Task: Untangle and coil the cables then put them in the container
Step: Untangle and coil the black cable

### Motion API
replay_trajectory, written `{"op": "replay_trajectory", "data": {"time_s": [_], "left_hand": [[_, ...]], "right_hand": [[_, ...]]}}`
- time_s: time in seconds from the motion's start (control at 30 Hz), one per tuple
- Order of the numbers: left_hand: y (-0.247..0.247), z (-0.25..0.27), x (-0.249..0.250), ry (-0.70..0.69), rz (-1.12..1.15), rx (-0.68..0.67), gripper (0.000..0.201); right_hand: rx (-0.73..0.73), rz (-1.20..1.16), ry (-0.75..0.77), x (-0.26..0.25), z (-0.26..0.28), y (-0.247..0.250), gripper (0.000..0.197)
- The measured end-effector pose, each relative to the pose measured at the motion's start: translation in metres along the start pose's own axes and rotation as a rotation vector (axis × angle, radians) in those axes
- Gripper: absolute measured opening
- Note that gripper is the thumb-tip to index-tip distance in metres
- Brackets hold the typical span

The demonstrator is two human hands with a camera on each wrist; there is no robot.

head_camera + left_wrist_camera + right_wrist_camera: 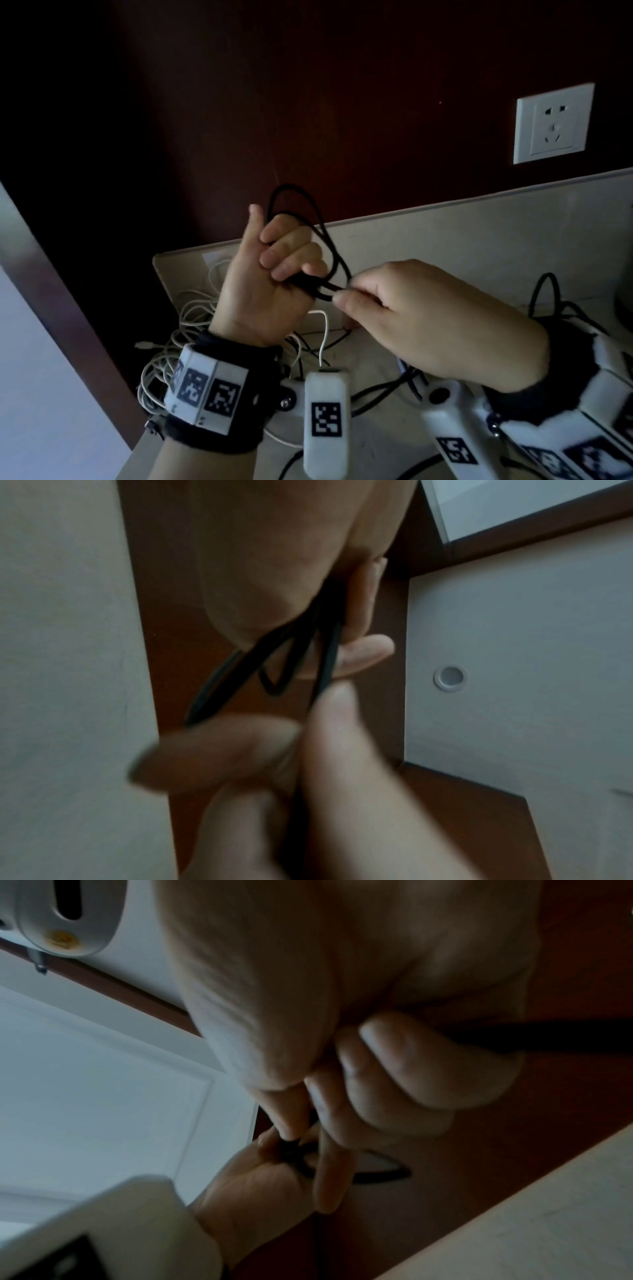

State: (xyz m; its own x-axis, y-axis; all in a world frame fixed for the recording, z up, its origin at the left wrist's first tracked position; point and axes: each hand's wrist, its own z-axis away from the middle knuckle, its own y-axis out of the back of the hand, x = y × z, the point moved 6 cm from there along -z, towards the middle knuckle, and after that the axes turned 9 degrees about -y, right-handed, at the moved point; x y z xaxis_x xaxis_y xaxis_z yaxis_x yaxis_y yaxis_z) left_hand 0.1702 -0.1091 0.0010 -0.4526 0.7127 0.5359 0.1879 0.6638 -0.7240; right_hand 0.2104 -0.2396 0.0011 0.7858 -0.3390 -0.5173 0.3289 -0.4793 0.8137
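My left hand [284,260] is raised above the table, its fingers curled round several loops of a black cable [310,209] that stand up over the fist. My right hand [342,295] pinches a strand of that cable between thumb and forefinger, just right of the left fist. In the left wrist view the black cable [270,666] runs from the left hand [359,631] down to the right hand [318,723]. The right wrist view shows the right hand [291,1137] pinching the cable against the left hand [260,1175]. A shallow beige container [161,263] below holds tangled white cables [191,308].
More black cables [551,301] lie on the table to the right, behind my right wrist. A white wall socket [553,125] sits on the dark red wall above the table's back edge. The table's left edge drops off beside the container.
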Motion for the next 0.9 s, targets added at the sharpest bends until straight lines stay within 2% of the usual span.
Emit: {"op": "replay_trajectory", "data": {"time_s": [0.1,0.2,0.4,0.47,0.57,0.63,0.7,0.77,0.9], "left_hand": [[0.010,0.000,0.017,-0.063,0.037,0.069,0.058],[0.012,0.000,0.012,-0.129,-0.046,0.175,0.056],[0.009,-0.003,-0.010,-0.116,-0.125,0.285,0.062],[0.007,-0.003,-0.011,-0.093,-0.132,0.261,0.060],[0.006,-0.002,-0.012,-0.047,-0.113,0.195,0.059],[0.004,-0.002,-0.012,0.020,-0.012,0.118,0.057],[0.002,-0.001,-0.011,0.109,0.066,0.047,0.058],[0.002,0.000,-0.006,0.163,0.035,0.014,0.056],[0.005,0.002,-0.002,0.222,0.021,-0.001,0.053]], "right_hand": [[-0.016,-0.048,0.000,0.002,0.002,0.010,0.044],[0.086,-0.019,0.044,-0.003,0.003,0.013,0.048],[0.122,0.057,0.002,0.002,-0.007,-0.005,0.047],[0.170,0.103,0.017,0.000,-0.005,0.000,0.034],[0.185,0.111,0.114,-0.009,0.000,0.004,0.042],[0.124,0.154,0.127,-0.011,-0.001,-0.005,0.030],[0.083,0.179,0.150,-0.011,-0.001,-0.012,0.036],[-0.001,0.171,0.167,-0.012,-0.001,-0.018,0.040],[-0.162,0.104,0.089,-0.008,0.000,-0.021,0.047]]}}
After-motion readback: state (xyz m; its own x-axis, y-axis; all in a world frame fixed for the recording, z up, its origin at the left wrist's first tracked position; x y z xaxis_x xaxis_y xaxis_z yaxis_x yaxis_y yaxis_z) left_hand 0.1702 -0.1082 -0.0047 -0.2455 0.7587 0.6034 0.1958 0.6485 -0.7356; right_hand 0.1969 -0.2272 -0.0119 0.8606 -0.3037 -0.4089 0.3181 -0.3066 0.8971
